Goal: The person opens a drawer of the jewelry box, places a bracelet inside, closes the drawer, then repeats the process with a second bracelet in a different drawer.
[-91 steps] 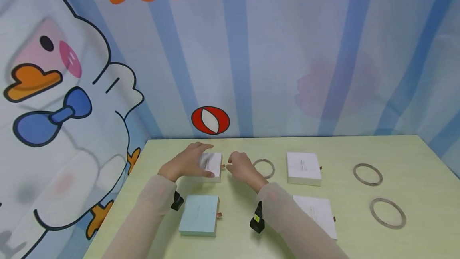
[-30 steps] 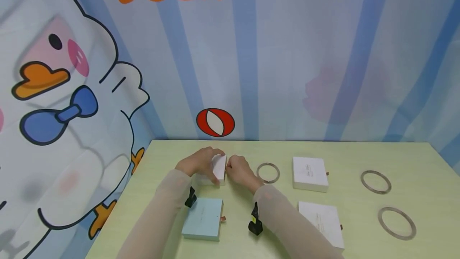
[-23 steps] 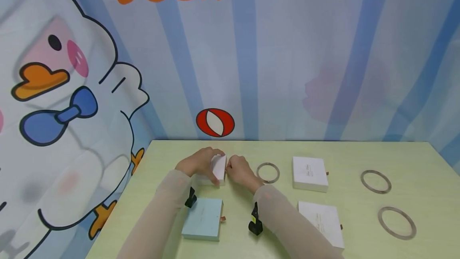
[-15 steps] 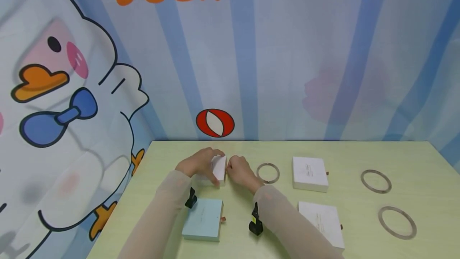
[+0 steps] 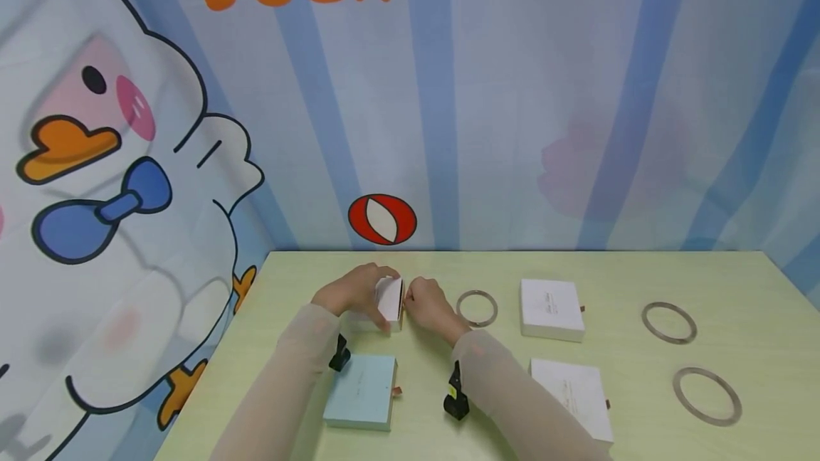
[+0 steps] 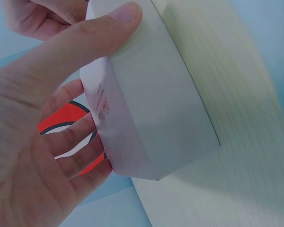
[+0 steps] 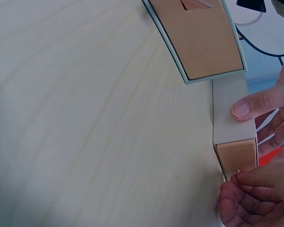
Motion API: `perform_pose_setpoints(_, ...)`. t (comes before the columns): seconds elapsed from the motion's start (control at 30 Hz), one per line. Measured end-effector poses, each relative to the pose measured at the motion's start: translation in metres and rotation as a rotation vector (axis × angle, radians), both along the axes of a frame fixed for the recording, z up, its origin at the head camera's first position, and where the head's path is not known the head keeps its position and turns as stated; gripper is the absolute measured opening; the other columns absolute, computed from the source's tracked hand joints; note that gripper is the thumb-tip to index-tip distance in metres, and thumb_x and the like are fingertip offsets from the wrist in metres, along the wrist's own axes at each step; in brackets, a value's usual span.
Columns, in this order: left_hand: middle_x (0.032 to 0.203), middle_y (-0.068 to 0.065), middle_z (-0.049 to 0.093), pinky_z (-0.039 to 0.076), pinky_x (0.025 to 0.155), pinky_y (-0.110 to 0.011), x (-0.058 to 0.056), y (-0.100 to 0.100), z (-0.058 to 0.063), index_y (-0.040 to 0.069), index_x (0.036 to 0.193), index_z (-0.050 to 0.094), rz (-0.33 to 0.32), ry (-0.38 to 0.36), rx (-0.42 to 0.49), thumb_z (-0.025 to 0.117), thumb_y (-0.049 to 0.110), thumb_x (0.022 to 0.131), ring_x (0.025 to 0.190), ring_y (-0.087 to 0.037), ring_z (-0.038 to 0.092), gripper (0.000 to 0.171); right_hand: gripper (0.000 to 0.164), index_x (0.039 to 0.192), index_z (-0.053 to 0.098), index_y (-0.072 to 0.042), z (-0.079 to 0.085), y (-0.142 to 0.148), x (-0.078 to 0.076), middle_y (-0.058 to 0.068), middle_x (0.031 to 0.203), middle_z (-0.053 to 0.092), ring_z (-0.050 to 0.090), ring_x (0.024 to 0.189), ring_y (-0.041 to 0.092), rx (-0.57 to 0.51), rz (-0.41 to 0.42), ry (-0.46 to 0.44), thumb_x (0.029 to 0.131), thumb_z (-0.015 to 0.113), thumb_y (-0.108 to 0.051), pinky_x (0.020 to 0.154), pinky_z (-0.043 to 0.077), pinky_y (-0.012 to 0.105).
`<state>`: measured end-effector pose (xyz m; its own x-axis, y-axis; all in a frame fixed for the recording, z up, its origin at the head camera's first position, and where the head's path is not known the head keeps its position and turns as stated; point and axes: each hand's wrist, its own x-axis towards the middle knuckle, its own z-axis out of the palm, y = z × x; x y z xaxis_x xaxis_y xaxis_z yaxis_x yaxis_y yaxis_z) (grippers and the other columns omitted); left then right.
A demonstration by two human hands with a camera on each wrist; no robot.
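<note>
My left hand (image 5: 352, 294) grips a small white drawer box (image 5: 388, 299) by its opposite sides, at the far left of the table. In the left wrist view the thumb presses one side of the white box (image 6: 151, 94) while the other fingers lie along the opposite side. At the box's right end, my right hand (image 5: 432, 308) pinches the small ribbon tab. The right wrist view shows the brown drawer front (image 7: 236, 153) within the white sleeve, right at the pinching fingertips. In the head view, a dark gap shows along that end.
A light blue drawer box (image 5: 361, 393) lies nearer. Just right of my right hand is a grey bangle (image 5: 495, 308). Two white boxes, one far (image 5: 552, 308) and one near (image 5: 572, 398), lie beyond it. Two more bangles, far (image 5: 666, 304) and near (image 5: 695, 370), lie at right.
Since the oldest frame, my left hand has closed around the white box and my right hand has reached its tab. Within the last half second, a dark gap has appeared at the drawer end.
</note>
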<state>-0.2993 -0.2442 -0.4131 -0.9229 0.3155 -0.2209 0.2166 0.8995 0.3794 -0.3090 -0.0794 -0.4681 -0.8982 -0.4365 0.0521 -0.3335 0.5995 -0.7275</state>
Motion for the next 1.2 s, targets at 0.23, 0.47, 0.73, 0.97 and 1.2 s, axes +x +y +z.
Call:
perform_pose_setpoints(0.23, 0.128, -0.01, 0.058, 0.045, 0.1, -0.047, -0.001, -0.001, -0.002, 0.01, 0.138, 0.058, -0.02, 0.008, -0.004, 0.099, 0.02, 0.06, 0.113, -0.026, 0.05, 0.089, 0.049, 0.05, 0.037, -0.014, 0.001, 0.001, 0.0, -0.006, 0.046, 0.026, 0.029, 0.044, 0.009, 0.012, -0.004, -0.005, 0.09, 0.054, 0.008, 0.042, 0.025, 0.022)
perform_pose_setpoints(0.47, 0.127, -0.008, 0.058, 0.045, 0.101, -0.044, -0.003, -0.001, -0.003, 0.012, 0.138, 0.058, -0.027, 0.009, 0.0, 0.1, 0.022, 0.058, 0.112, -0.024, 0.051, 0.092, 0.047, 0.052, 0.038, -0.014, 0.002, 0.003, -0.001, -0.005, 0.047, 0.028, 0.031, 0.044, 0.01, 0.035, -0.014, 0.0, 0.091, 0.053, 0.007, 0.042, 0.026, 0.023)
perform_pose_setpoints(0.73, 0.124, -0.006, 0.058, 0.046, 0.099, -0.042, -0.005, -0.002, -0.006, 0.014, 0.137, 0.059, -0.017, 0.007, -0.003, 0.1, 0.022, 0.056, 0.108, -0.022, 0.051, 0.092, 0.047, 0.053, 0.035, -0.014, 0.004, 0.005, 0.002, -0.004, 0.049, 0.027, 0.031, 0.044, 0.011, 0.077, 0.003, 0.055, 0.091, 0.053, 0.007, 0.042, 0.027, 0.024)
perform_pose_setpoints(0.97, 0.124, -0.006, 0.058, 0.046, 0.099, -0.043, -0.003, -0.002, -0.003, 0.014, 0.138, 0.059, -0.009, 0.002, 0.004, 0.1, 0.022, 0.057, 0.107, -0.023, 0.051, 0.091, 0.042, 0.057, 0.037, -0.011, 0.009, 0.006, 0.005, -0.001, 0.054, 0.033, 0.034, 0.05, 0.014, 0.083, 0.002, 0.092, 0.09, 0.055, 0.008, 0.045, 0.029, 0.024)
perform_pose_setpoints(1.2, 0.122, -0.007, 0.059, 0.046, 0.097, -0.043, -0.003, -0.003, -0.004, 0.013, 0.137, 0.059, -0.022, 0.008, -0.002, 0.1, 0.022, 0.058, 0.105, -0.023, 0.051, 0.09, 0.044, 0.056, 0.035, -0.012, 0.01, 0.008, 0.006, -0.001, 0.053, 0.031, 0.033, 0.048, 0.014, 0.094, -0.009, 0.097, 0.09, 0.053, 0.009, 0.044, 0.028, 0.024)
